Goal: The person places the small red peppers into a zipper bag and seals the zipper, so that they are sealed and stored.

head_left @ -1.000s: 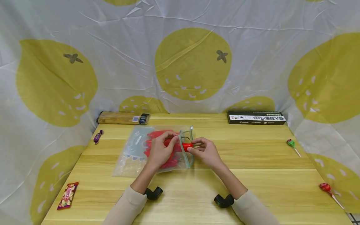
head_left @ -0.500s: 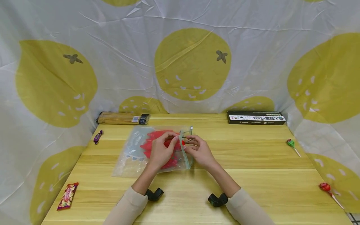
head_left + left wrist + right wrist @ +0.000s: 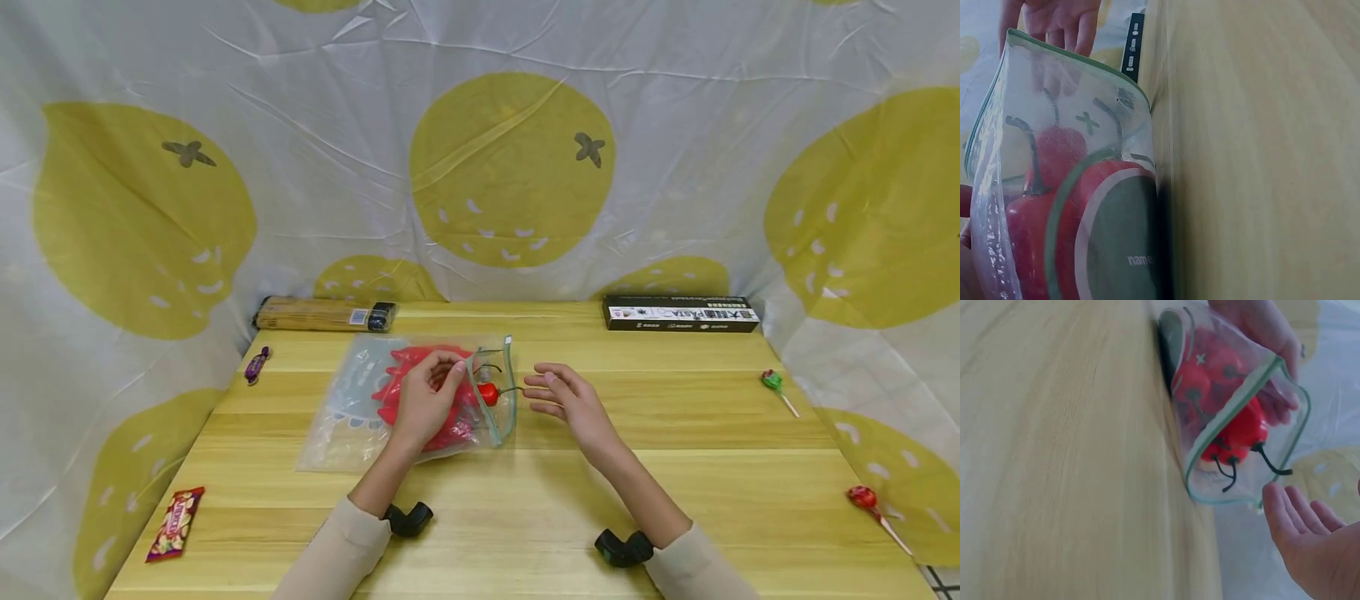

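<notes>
A clear zip bag [image 3: 322,450] with a green-edged mouth lies on the table, its mouth gaping to the right. Several red peppers with dark stems fill it; one pepper [image 3: 488,394] sits just inside the mouth, its stem poking out past the rim. My left hand [image 3: 426,404] pinches the bag's upper side near the mouth between thumb and fingers. Just right of the mouth, my right hand [image 3: 576,410] has its fingers extended and holds nothing. In the right wrist view its fingertips are close to the stem of that pepper [image 3: 1246,428].
At the back stand a wrapped bundle of brown sticks [image 3: 322,315] and a black pasta box [image 3: 681,314]. A purple wrapped candy [image 3: 257,365] and a red snack packet [image 3: 176,523] lie left. To the right are a green lollipop [image 3: 772,381] and a red lollipop [image 3: 864,498].
My right hand pushed a red pepper into the bag's mouth, let go of it and drew back to the right with fingers extended. The left hand keeps its pinch on the bag.
</notes>
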Demonstrator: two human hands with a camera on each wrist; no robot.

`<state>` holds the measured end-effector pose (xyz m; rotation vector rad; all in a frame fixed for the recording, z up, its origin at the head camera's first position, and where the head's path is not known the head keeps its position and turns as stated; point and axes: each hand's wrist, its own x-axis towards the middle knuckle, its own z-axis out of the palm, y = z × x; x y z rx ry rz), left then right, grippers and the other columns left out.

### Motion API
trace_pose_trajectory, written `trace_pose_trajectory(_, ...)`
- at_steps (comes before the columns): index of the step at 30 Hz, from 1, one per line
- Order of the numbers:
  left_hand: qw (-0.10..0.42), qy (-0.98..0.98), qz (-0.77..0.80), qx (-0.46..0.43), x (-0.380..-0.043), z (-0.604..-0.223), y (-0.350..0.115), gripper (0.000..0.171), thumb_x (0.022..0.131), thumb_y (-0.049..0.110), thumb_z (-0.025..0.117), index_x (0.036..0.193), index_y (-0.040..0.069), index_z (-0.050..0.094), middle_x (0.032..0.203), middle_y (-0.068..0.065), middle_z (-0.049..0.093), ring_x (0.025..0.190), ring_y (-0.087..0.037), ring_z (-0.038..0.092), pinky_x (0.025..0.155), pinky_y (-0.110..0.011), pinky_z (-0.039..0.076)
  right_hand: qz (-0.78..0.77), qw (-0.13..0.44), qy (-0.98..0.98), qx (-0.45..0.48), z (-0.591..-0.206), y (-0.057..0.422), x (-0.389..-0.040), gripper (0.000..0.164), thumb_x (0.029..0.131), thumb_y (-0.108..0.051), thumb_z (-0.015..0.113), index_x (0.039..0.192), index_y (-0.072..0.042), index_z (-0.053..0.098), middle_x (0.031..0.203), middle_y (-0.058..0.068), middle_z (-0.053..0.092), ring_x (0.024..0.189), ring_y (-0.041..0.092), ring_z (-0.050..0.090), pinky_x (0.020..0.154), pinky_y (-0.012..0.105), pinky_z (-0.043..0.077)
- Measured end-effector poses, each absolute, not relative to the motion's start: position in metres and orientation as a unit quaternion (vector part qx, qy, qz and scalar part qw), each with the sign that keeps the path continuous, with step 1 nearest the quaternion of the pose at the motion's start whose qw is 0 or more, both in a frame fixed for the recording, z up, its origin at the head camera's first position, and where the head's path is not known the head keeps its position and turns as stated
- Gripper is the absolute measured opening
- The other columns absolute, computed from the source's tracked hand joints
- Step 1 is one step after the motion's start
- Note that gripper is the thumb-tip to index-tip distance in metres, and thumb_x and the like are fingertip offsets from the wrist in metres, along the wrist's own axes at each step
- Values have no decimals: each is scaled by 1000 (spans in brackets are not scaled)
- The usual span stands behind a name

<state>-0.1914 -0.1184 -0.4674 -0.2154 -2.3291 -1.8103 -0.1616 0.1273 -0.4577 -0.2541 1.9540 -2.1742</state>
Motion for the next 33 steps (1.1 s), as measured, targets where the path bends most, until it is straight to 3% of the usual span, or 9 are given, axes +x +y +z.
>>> trace_pose_trajectory(10, 92, -781, -613, -69, -191, -468, -120, 21, 92, 40, 65, 100, 21, 67, 98, 3, 70, 93, -12, 65, 79, -23, 54, -743, 110, 649, -119, -456, 130, -145, 49, 104, -37, 43, 139, -2, 42, 141, 30, 47, 132, 40, 48, 106, 42, 45)
trace_pose_trajectory(16, 96, -778, -617, -67, -189, -465, -118, 23, 92, 42, 65, 100, 21, 67, 97, 3, 70, 93, -12, 66, 78, -25, 55, -753, 110, 635, -131, -460, 118, -145, 52, 104, -38, 42, 139, 0, 41, 144, 30, 44, 136, 43, 41, 109, 45, 41)
trace_pose_trajectory(24, 109, -768, -627, -73, -188, -462, -117, 24, 92, 40, 66, 100, 18, 68, 98, 0, 71, 96, -12, 67, 83, -23, 55, -776, 121, 594, -173, -459, 90, -150, 54, 108, -33, 30, 141, 9, 32, 145, 34, 39, 137, 44, 38, 112, 52, 34)
trace_pose_trajectory(28, 115, -766, -628, -77, -188, -460, -117, 25, 92, 40, 66, 100, 17, 68, 98, 0, 71, 97, -12, 67, 84, -23, 55, -776, 135, 587, -187, -459, 80, -153, 55, 108, -36, 29, 142, 7, 33, 147, 32, 37, 139, 40, 38, 114, 56, 29)
trace_pose_trajectory(33, 114, -766, -629, -73, -189, -460, -118, 24, 92, 39, 65, 100, 17, 68, 98, -1, 71, 97, -13, 66, 84, -23, 55, -774, 108, 605, -152, -466, 82, -166, 56, 105, -39, 38, 138, 7, 38, 141, 35, 43, 132, 43, 45, 109, 53, 38)
